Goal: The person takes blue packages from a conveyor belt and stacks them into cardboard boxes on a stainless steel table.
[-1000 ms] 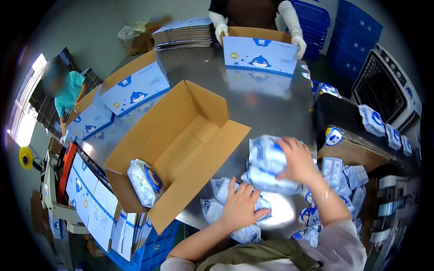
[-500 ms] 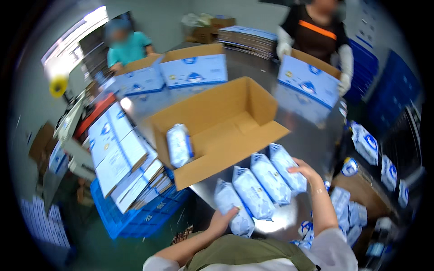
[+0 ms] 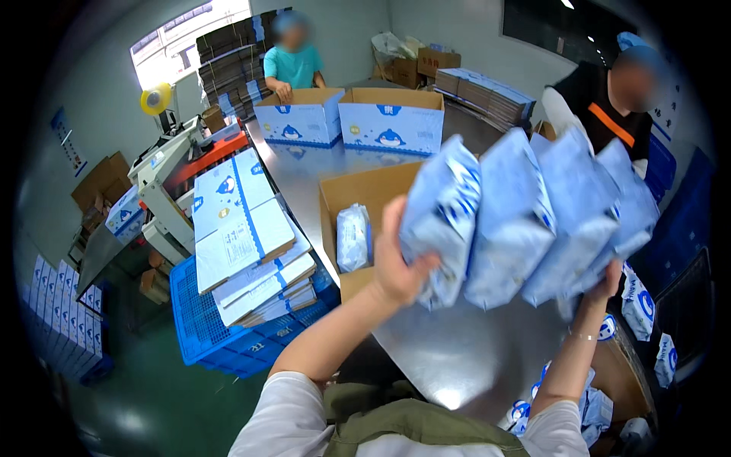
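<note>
A row of several soft light-blue packs [image 3: 509, 217], which look like wipes packs, is lifted above the steel table [image 3: 457, 358]. My left hand [image 3: 402, 263] is closed against the row's left end, thumb on the near side. At its right end my right hand [image 3: 609, 280] presses from below and the side, its fingers partly hidden. Behind the row stands an open brown-lined carton [image 3: 373, 183], largely covered by the packs. One similar pack [image 3: 353, 238] stands inside, at the carton's left end.
Flattened cartons [image 3: 242, 221] lie stacked on a blue crate [image 3: 221, 350] at left. Two open blue-and-white cartons [image 3: 391, 131] stand farther back, beside a person in teal [image 3: 293, 65]. Another person [image 3: 609, 122] is at right. More packs [image 3: 638, 303] lie at the right edge.
Both hands have raised the row of packs off the table and pressed it together. It now hangs in front of the open carton's right part. The view has shifted too.
</note>
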The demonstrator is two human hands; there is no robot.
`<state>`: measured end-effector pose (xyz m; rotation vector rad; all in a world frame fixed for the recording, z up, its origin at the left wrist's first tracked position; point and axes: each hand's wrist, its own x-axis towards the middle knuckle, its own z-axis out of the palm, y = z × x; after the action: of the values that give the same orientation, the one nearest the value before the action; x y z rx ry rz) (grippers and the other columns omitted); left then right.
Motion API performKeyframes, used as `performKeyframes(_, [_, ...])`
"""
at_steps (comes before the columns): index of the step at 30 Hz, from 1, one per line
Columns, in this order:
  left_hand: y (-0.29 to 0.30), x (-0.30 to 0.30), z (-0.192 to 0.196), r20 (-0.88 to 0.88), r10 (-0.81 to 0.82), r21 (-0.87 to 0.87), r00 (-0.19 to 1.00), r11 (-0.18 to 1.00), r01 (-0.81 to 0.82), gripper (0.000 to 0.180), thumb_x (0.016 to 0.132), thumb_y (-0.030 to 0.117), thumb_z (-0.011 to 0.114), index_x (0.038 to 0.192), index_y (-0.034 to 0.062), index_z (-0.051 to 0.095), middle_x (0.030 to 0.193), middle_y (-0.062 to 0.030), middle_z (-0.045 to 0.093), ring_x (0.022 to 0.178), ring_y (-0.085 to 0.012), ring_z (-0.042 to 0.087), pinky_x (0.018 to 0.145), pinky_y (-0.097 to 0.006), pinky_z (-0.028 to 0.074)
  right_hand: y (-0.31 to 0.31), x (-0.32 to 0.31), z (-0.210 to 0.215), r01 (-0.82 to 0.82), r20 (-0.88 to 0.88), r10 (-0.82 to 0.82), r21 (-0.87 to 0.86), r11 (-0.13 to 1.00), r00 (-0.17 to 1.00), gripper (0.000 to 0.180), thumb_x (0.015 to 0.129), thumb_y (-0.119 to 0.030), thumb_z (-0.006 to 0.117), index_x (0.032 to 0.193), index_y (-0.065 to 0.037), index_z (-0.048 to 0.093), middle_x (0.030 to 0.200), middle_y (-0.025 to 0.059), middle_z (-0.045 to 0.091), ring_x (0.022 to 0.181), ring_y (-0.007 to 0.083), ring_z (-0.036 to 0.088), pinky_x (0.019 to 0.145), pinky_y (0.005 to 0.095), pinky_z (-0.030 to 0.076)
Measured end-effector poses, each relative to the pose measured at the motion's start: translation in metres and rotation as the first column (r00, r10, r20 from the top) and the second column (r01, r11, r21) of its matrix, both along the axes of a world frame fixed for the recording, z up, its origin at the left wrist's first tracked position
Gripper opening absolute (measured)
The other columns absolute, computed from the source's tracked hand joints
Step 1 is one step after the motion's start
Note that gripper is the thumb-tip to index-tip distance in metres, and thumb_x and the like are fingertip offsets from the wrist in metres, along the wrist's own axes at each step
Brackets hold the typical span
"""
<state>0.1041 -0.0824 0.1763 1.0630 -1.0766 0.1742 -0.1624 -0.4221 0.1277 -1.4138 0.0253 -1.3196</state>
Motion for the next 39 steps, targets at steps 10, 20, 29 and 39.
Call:
performKeyframes(10, [-0.011,0.092,-0.056,0.275,0.344,0.903,0.898,0.229,-0.364,0.073,0.081,0.05,0.065,0.131,-0.0021,0.048,0.121,-0.0269,0.055,0.116,-0.0392,0.052,0.097,-0.045,0.042,0.009,0.231,-0.034,-0.376,-0.775,-0.521,-0.63,0.679,0.358,0.048,0.085,-0.029,0.061,0.124,-0.002,0.056,0.115,0.0243,0.058,0.111,0.0386,0.054,0.095,0.0431,0.044])
performKeyframes(20, [0.084,0.053,-0.039,0.353,-0.303,0.92,0.885,0.286,-0.269,0.06,0.076,0.016,0.072,0.132,0.0127,0.052,0.116,-0.0144,0.06,0.111,-0.0327,0.056,0.094,-0.038,0.045,0.135,0.029,-0.028,-0.421,-0.846,-0.073,-0.335,0.843,0.528,0.059,0.078,-0.026,0.072,0.125,0.004,0.054,0.136,0.0192,0.05,0.128,0.0327,0.046,0.109,0.0397,0.034])
performKeyframes(29, [0.027,0.14,-0.049,0.588,-0.068,0.768,0.806,0.359,-0.53,0.044,0.074,0.038,0.075,0.105,0.0077,0.067,0.115,-0.0121,0.062,0.113,-0.0339,0.053,0.1,-0.044,0.038,0.208,0.018,-0.119,0.08,-0.625,-0.215,-0.237,0.968,0.75,0.113,0.06,-0.034,0.084,0.146,0.003,0.021,0.151,0.0206,0.025,0.139,0.0323,0.029,0.113,0.0407,0.025])
performKeyframes(39, [0.274,0.254,-0.074,0.601,0.752,0.664,0.272,-0.279,-0.694,0.075,0.063,0.043,0.084,0.117,-0.0013,0.056,0.128,-0.0197,0.054,0.125,-0.034,0.045,0.102,-0.045,0.038,0.255,0.098,-0.195,0.127,-0.484,-0.015,0.199,0.972,0.875,0.118,0.059,-0.014,0.08,0.148,0.003,0.004,0.149,0.0209,0.02,0.138,0.0327,0.021,0.115,0.0403,0.014])
